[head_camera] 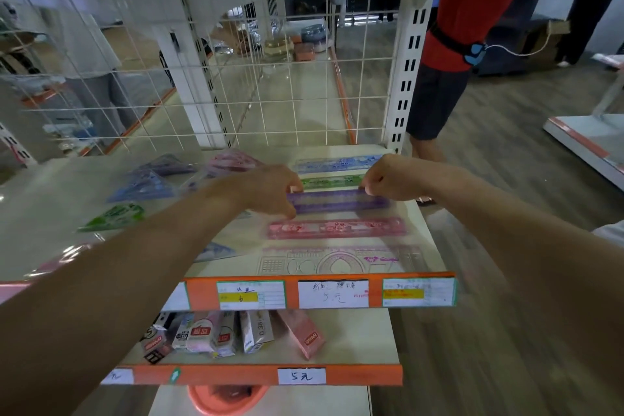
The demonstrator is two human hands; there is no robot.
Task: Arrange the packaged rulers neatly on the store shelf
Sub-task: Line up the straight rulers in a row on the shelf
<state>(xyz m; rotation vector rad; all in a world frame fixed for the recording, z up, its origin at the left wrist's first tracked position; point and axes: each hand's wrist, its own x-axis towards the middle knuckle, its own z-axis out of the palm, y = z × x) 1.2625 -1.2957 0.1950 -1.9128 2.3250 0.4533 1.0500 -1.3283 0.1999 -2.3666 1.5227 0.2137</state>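
packaged rulers (337, 228) lie one behind another on the right of the upper shelf (50, 199). set squares (141, 184) lie left of them. boxes (216, 334) sit on the lower shelf (364, 341).

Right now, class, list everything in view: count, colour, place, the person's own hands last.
blue ruler: one, blue, top shelf, rearmost of the row
green ruler: one, green, in front of the blue
purple ruler: one, purple, third from the back
pink ruler: one, pink, in front of the purple
stencil ruler: one, clear, nearest the front edge
set-square packs: several, mixed colours, top shelf left
price labels: several, white, orange shelf edges
small boxes: several, white and pink, lower shelf
bystander: one, red shirt, right of the shelving
left hand: one, pinches purple ruler's left end
right hand: one, pinches its right end
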